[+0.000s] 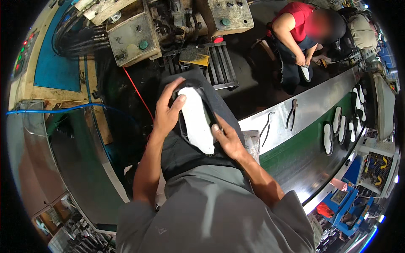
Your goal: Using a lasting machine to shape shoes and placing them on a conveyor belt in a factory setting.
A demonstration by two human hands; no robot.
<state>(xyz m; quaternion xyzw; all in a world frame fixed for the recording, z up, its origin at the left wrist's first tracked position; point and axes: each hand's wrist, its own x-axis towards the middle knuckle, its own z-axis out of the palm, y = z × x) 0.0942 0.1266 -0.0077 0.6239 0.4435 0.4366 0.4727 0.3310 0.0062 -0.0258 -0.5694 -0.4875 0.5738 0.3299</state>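
Note:
Across my lap lies a dark shoe upper [184, 126] with its underside up, a long white insole [196, 120] covering most of that face. Its broader end points away from me and the narrower end toward my waist. My left hand [168, 109] grips the far left side, thumb on the white surface and fingers around the dark edge. On the right side, nearer the narrow end, my right hand [228, 138] holds the dark rim, its thumb at the insole's edge. The fingers beneath are partly hidden.
A worn machine [135, 40] with green buttons stands ahead. To the right, two pairs of pincers [291, 114] [266, 128] lie on a metal ledge [320, 95]. Several white-bottomed shoes [328, 139] rest on a green conveyor belt [291, 162]. A seated co-worker [291, 27] in red handles another shoe [305, 74].

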